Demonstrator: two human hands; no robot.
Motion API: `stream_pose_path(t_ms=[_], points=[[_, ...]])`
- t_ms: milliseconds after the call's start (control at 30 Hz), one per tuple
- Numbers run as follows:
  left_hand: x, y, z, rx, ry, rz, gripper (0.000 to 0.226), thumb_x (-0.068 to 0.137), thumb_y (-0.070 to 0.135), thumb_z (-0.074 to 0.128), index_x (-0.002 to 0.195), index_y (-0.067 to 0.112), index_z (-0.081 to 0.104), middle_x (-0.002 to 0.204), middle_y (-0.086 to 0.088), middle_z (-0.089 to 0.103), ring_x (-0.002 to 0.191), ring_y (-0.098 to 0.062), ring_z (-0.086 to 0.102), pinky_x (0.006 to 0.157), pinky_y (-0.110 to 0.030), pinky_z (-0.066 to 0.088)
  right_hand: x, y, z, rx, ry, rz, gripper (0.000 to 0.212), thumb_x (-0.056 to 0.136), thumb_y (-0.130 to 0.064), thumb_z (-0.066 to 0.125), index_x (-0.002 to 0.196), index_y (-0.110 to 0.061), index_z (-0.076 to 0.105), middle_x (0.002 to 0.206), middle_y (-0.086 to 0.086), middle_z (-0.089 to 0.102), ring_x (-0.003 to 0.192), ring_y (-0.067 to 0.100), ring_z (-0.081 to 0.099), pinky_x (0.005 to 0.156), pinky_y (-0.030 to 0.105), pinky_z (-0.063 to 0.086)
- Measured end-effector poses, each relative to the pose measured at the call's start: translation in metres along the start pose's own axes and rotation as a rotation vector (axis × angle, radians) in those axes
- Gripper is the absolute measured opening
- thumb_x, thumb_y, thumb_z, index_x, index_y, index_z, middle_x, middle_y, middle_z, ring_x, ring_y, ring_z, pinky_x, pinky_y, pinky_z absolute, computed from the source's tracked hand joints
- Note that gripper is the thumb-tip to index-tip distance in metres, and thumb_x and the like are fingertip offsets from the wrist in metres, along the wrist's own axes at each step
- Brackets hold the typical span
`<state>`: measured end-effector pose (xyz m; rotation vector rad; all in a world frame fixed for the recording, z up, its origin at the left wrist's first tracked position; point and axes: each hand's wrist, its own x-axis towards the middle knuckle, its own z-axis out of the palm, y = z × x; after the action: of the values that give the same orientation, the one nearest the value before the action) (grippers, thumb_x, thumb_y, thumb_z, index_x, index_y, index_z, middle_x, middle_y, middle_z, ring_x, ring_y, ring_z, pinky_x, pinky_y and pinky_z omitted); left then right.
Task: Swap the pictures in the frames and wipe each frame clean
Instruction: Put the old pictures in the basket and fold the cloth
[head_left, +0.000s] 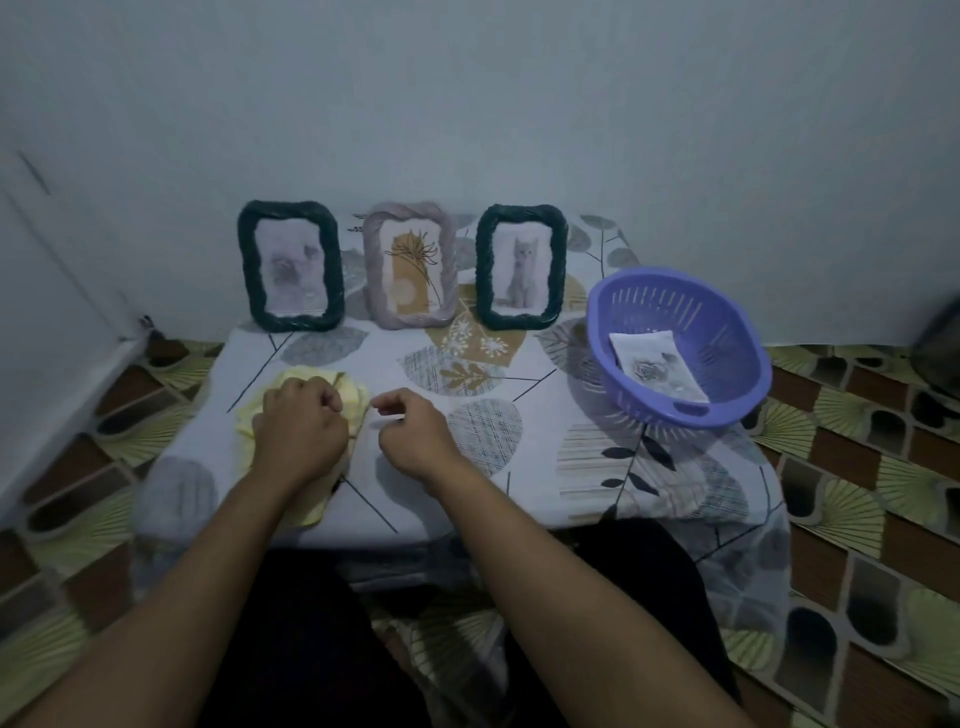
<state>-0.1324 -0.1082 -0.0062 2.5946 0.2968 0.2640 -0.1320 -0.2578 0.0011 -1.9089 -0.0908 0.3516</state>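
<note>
Three frames stand upright in a row at the back of the table, against the wall, slightly apart; left frame (250, 270) and right frame (485, 270) are dark green, rounded rectangles with a twisted, rope-like rim; middle frame (375, 275) has the same twist in dull mauve; pictures are pale prints: a blurry fluffy animal on the left, a line-drawn plant on an ochre panel in the middle, a sitting grey cat on the right; yellow cloth (306, 376), soft and crumpled, lies at the front left of the table; left hand (301, 431) sits on it, fingers curled into the fabric; right hand (415, 434) is just beside the cloth edge, fingers curled, thumb close to forefinger, can't tell if it pinches anything; tablecloth (467, 374) is pale fabric with a large leaf print; purple basket (727, 343), slotted plastic and round, sits on the right, with a loose rose print (657, 366) lying inside; floor (857, 467) has a brown and green fan pattern.
</note>
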Motion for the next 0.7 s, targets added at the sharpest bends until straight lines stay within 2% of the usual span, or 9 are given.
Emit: stream_pose_path(t_ms=[67,133,233,367,433,500,600,633,700], points=[[0.004,-0.018,0.002,0.035,0.037,-0.102,0.021,0.083,0.010,0.056,0.102,0.018,0.058,0.122,-0.019,0.054,0.118,-0.040,0.044,0.100,-0.050,0.036,0.008,-0.001,0.011,-0.038,-0.025,-0.008,0.044,0.089,0.001,0.052,0.133,-0.007,0.055,0.139,0.010,0.055,0.126,0.023,0.051,0.095,0.022,0.037],[0.008,-0.033,0.005,0.064,-0.001,-0.157,0.039,0.088,0.016,0.053,0.127,0.015,0.053,0.135,-0.018,0.049,0.127,-0.040,0.039,0.106,-0.052,0.032,0.015,-0.001,0.023,-0.065,-0.026,-0.006,0.048,0.091,-0.004,0.055,0.138,-0.007,0.050,0.141,0.012,0.054,0.128,0.026,0.051,0.096,0.021,0.036],[0.011,-0.046,0.009,0.077,-0.021,-0.187,0.046,0.093,0.026,0.054,0.138,0.017,0.050,0.140,-0.015,0.049,0.129,-0.040,0.039,0.106,-0.052,0.032,0.026,0.000,0.038,-0.094,0.018,-0.027,0.056,0.090,-0.008,0.060,0.143,-0.008,0.042,0.140,0.016,0.053,0.124,0.032,0.054,0.101,0.029,0.040],[0.013,-0.048,0.004,-0.075,0.009,-0.161,0.027,0.090,0.034,0.059,0.114,0.024,0.067,0.119,-0.006,0.065,0.113,-0.035,0.055,0.095,-0.049,0.045,0.042,0.006,0.044,-0.052,-0.010,0.033,0.080,0.089,-0.018,0.069,0.153,-0.010,0.024,0.147,0.014,0.047,0.133,0.030,0.047,0.109,0.033,0.037],[0.011,-0.047,0.000,-0.182,0.017,-0.160,0.021,0.089,0.039,0.062,0.104,0.026,0.069,0.110,-0.001,0.070,0.106,-0.031,0.060,0.093,-0.048,0.047,0.047,0.009,0.043,-0.013,-0.010,0.057,0.081,0.086,-0.020,0.073,0.153,-0.012,0.027,0.143,0.011,0.052,0.130,0.026,0.051,0.109,0.032,0.039],[0.010,-0.042,-0.002,-0.268,0.062,-0.184,0.019,0.087,0.045,0.065,0.097,0.029,0.067,0.101,0.004,0.069,0.101,-0.026,0.062,0.094,-0.050,0.046,0.050,0.010,0.039,-0.006,0.048,0.024,0.063,0.087,-0.019,0.072,0.144,-0.016,0.044,0.129,0.009,0.062,0.117,0.024,0.059,0.103,0.032,0.045],[0.008,-0.032,-0.007,-0.341,0.090,-0.223,0.030,0.079,0.055,0.071,0.087,0.026,0.066,0.087,0.013,0.066,0.090,-0.020,0.061,0.090,-0.045,0.047,0.049,0.009,0.023,-0.044,0.158,-0.074,0.024,0.092,-0.019,0.064,0.115,-0.017,0.068,0.103,0.005,0.071,0.095,0.021,0.064,0.089,0.032,0.051],[0.009,-0.028,-0.009,-0.392,0.076,-0.222,0.033,0.076,0.055,0.075,0.084,0.024,0.066,0.084,0.012,0.066,0.085,-0.019,0.062,0.083,-0.041,0.049,0.049,0.010,0.016,-0.078,0.175,-0.108,0.019,0.093,-0.023,0.062,0.108,-0.016,0.072,0.099,0.005,0.072,0.093,0.022,0.065,0.085,0.034,0.051],[0.009,-0.019,-0.014,-0.532,0.026,-0.186,0.031,0.075,0.046,0.082,0.083,0.020,0.068,0.081,0.005,0.069,0.077,-0.015,0.063,0.070,-0.033,0.049,0.048,0.010,0.001,-0.153,0.214,-0.149,0.027,0.095,-0.035,0.058,0.105,-0.016,0.075,0.101,0.005,0.073,0.098,0.026,0.065,0.084,0.039,0.053]])
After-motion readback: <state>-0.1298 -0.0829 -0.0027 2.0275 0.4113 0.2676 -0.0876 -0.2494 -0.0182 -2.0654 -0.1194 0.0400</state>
